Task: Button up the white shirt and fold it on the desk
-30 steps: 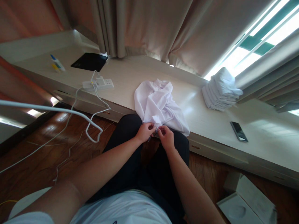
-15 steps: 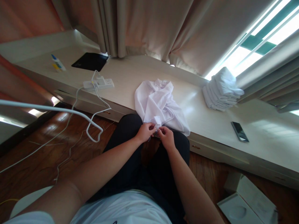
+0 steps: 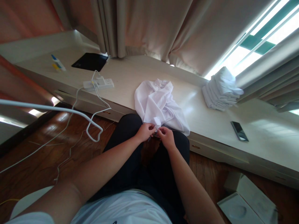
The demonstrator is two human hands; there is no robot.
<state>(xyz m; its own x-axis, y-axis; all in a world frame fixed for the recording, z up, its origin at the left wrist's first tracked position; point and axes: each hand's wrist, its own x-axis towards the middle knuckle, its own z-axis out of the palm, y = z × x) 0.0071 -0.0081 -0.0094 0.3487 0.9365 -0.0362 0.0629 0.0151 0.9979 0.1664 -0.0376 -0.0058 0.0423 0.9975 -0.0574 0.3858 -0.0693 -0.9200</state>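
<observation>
A crumpled white shirt (image 3: 155, 99) lies over the front edge of the desk and hangs down towards my lap. My left hand (image 3: 145, 132) pinches a small folded bit of its near end between thumb and fingers. Close beside it, my right hand (image 3: 166, 137) is closed on the same bit of fabric, fingertips nearly meeting those of the left. A small dark thing shows just below the left fingertips, too small to make out. Both hands are above the gap between my knees.
On the desk (image 3: 126, 82) are a power strip (image 3: 108, 82) with white cables, a black mat (image 3: 90, 61), a glue bottle (image 3: 58, 62), a stack of folded white cloth (image 3: 220, 90) and a phone (image 3: 239, 131). An opened white box (image 3: 247, 199) sits on the floor at right.
Almost nothing differs. Both hands keep their pinch on the shirt in the same place, with only slight finger movement.
</observation>
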